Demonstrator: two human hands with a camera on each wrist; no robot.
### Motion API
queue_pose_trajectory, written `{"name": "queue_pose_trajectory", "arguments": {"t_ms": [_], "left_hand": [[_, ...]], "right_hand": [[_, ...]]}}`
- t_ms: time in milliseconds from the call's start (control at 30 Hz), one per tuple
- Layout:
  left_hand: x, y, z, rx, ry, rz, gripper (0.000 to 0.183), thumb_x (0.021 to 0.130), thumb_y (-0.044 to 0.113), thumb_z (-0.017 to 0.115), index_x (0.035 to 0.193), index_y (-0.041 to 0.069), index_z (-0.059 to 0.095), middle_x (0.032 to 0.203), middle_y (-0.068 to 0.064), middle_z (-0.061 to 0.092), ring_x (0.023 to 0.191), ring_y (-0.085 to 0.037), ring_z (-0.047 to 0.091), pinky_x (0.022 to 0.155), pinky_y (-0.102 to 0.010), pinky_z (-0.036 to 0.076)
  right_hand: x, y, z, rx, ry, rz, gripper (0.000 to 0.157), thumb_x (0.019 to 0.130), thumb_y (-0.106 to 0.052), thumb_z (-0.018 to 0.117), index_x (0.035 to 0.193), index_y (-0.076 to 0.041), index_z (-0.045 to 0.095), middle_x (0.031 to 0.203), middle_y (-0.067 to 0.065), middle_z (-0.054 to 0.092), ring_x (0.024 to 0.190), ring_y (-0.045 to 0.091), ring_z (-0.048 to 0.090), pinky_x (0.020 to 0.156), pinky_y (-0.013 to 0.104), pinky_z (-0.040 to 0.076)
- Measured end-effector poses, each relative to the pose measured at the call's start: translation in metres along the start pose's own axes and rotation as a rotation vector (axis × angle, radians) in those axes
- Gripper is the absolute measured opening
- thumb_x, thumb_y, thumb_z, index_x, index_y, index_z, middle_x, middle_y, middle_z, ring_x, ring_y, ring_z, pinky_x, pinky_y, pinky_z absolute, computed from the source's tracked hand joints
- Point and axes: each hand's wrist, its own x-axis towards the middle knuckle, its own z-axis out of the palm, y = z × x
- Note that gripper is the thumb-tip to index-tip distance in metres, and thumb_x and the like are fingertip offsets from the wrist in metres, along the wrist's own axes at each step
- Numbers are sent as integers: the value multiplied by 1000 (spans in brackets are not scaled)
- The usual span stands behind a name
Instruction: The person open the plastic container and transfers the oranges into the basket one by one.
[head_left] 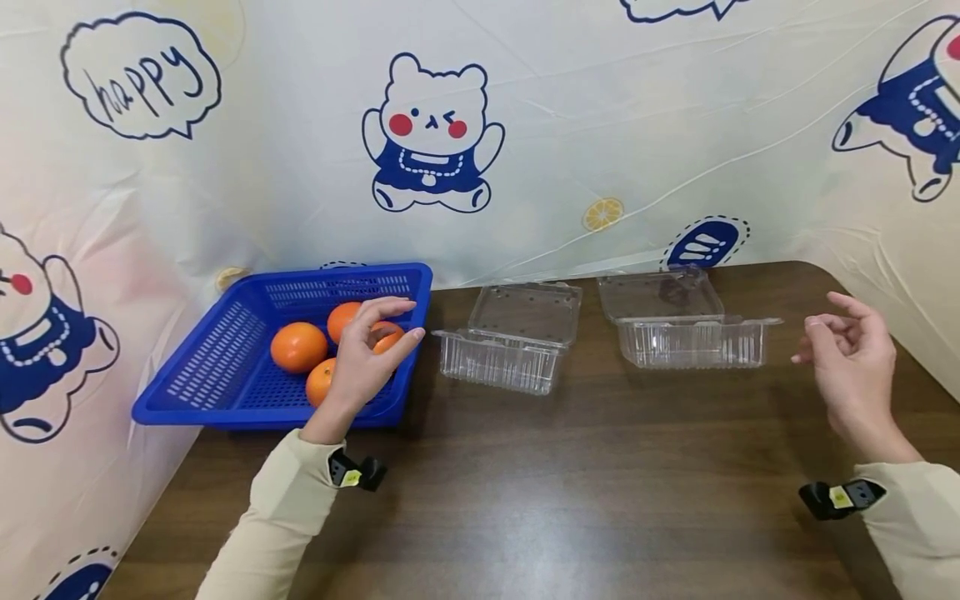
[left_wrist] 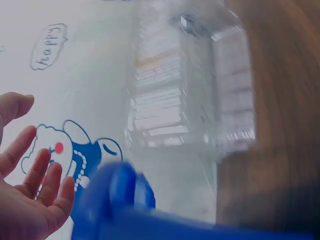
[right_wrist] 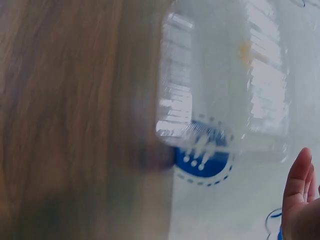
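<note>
My left hand (head_left: 365,357) hovers over the right side of a blue plastic basket (head_left: 225,414), its fingers relaxed and apart, holding nothing. Several oranges (head_left: 298,347) lie in the basket, some partly hidden behind that hand. To the right of the basket stands a clear plastic clamshell box (head_left: 498,362) with its lid tipped back. A second clear clamshell box (head_left: 693,343), lid also raised, stands farther right. Just right of it my right hand (head_left: 855,358) is held in the air with loosely bent fingers and nothing in them.
Everything stands on a dark brown wooden table (head_left: 525,492). A pale cloth (head_left: 540,167) printed with bears and lettering hangs behind and at the sides. Small black cameras (head_left: 360,471) are strapped to both wrists, over cream sleeves.
</note>
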Motion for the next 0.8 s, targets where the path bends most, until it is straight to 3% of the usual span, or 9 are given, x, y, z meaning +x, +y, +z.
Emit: {"name": "queue_pose_trajectory", "arguments": {"t_ms": [133,300,500,633,800], "left_hand": [[0,-7,7,-102,38,-13,31,80,-4,60,110,-7,55,119,-14,48,105,-13,44,88,-30,40],[4,-19,16,-138,74,40,30,81,0,61,111,-5,55,118,-10,48,109,-15,42,90,-42,38],[1,-6,28,-122,77,55,30,81,-3,60,109,-8,54,117,-17,47,110,-19,41,87,-38,39],[-1,9,37,-165,69,44,30,81,-7,57,109,-13,51,118,-25,44,110,-25,39,88,-42,37],[-1,15,48,-196,61,56,29,81,-6,56,110,-12,52,117,-25,44,110,-27,40,90,-45,35]], "right_hand": [[-5,-4,16,-5,-20,-48,47,80,-7,64,123,-8,47,96,12,53,66,17,56,50,23,49],[-20,-4,40,13,-73,-92,44,80,-4,62,122,-6,48,96,17,51,68,18,56,53,23,49],[-40,-6,72,-76,-172,-165,41,83,-4,59,123,-6,48,98,17,53,70,17,55,56,23,49],[-62,-40,104,-125,-245,-204,39,85,-3,56,123,-4,48,97,13,54,71,16,53,57,20,47],[-87,-93,143,-167,-290,-236,35,84,5,52,119,2,48,95,4,54,80,8,51,63,12,43]]}}
